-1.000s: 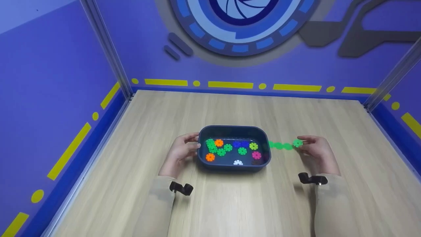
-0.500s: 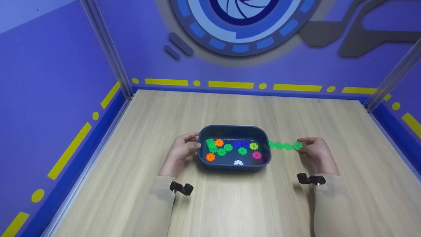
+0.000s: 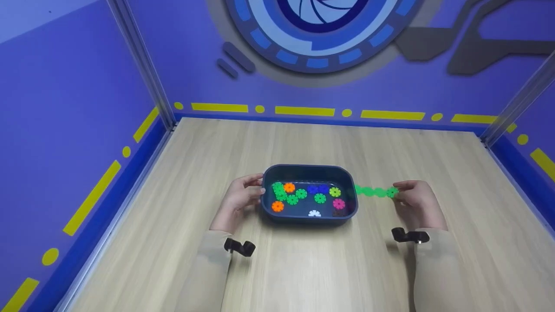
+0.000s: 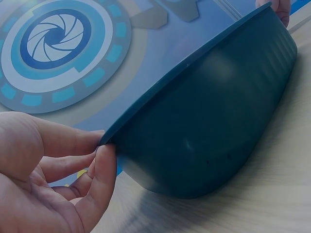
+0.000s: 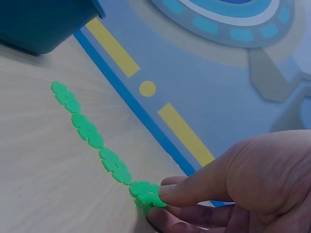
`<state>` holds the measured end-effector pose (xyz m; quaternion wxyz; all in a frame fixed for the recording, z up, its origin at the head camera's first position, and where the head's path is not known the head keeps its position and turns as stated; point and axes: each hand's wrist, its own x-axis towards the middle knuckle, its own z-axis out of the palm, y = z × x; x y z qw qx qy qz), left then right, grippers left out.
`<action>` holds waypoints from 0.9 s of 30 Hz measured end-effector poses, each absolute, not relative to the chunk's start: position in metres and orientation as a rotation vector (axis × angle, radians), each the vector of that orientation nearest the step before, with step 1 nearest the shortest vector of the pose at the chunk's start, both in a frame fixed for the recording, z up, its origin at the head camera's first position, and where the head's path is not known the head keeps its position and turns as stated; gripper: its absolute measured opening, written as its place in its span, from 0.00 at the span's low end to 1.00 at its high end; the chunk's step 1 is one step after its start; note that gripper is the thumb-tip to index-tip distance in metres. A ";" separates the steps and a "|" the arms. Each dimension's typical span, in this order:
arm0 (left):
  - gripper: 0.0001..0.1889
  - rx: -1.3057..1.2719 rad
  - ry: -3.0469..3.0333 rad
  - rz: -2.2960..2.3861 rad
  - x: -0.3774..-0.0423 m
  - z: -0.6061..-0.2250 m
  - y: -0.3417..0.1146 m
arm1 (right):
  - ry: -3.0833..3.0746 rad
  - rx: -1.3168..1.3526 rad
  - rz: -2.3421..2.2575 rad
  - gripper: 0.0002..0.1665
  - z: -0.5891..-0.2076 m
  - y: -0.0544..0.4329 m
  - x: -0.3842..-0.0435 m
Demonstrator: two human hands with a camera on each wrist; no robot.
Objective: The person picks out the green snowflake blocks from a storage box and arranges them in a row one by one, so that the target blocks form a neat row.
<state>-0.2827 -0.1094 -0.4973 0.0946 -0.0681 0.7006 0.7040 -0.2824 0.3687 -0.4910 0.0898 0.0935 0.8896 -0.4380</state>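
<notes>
A dark, rounded rectangular bin (image 3: 310,220) stands mid-table. My left hand (image 3: 239,197) pinches its left rim between thumb and fingers, seen close in the left wrist view on the bin wall (image 4: 209,107). To the right of the bin, several green notched snowflake discs (image 5: 87,131) lie in a straight row on the table. At the row's right end my right hand (image 3: 414,195) pinches one green notched disc (image 5: 146,193) between thumb and fingers. Its edge meets the neighbouring disc in the right wrist view.
Inside the bin lie loose notched discs: several green, two orange discs (image 3: 278,206), blue, a yellow disc (image 3: 335,192), a pink disc (image 3: 338,203), a white disc (image 3: 314,213) and a dark one. Blue panels (image 3: 303,93) border the wooden table (image 3: 303,268).
My right hand has brought the pinched green disc down and slightly nearer, into line with the row's end. The left hand and bin have stayed put.
</notes>
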 end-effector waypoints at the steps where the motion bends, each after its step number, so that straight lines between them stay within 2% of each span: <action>1: 0.29 -0.205 2.079 2.085 -0.283 -0.497 -0.109 | 2.646 0.278 -1.305 0.31 -0.491 0.369 -0.282; 15: 0.30 -0.191 2.066 2.094 -0.282 -0.496 -0.109 | 2.631 0.263 -1.353 0.30 -0.489 0.373 -0.280; 27: 0.29 -0.170 2.099 2.074 -0.282 -0.497 -0.110 | 2.573 0.250 -1.450 0.32 -0.482 0.376 -0.283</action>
